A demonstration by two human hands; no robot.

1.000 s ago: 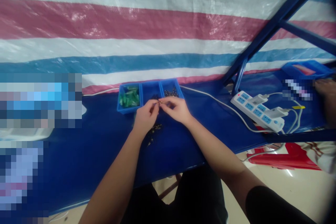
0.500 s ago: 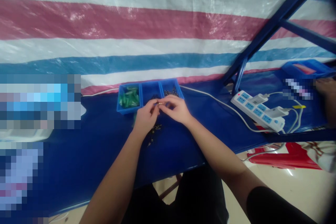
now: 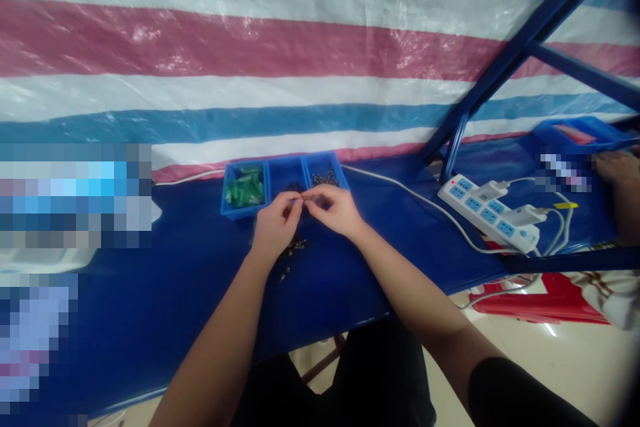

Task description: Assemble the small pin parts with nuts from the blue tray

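Both hands meet just in front of a blue three-compartment tray (image 3: 270, 173) that sits on a table (image 3: 150, 293) covered in dark blue cloth. The left hand (image 3: 273, 227) and the right hand (image 3: 333, 210) face each other, their fingers pinched from either side on one tiny metal part (image 3: 301, 198) held in the air between the fingertips — it is too small to make out its shape. The part hangs just above the near edge of the tray's middle compartment.

The tray's left compartment holds green pieces (image 3: 244, 188); the right one holds small dark parts (image 3: 325, 178); a few dark parts show in the middle one. On the cloth just below the left hand lies a loose scatter of small dark metal parts (image 3: 293, 255).

Well to the right, a white power strip (image 3: 487, 212) with blue sockets lies on the table, two white plugs seated in it, its cable running back toward the tray. Another person's hand (image 3: 617, 167) shows at the far right edge, beside a blue bin (image 3: 575, 133). A red, white and blue striped tarpaulin (image 3: 300, 47) hangs behind the table — a blue metal frame (image 3: 520, 53) slants across it on the right.
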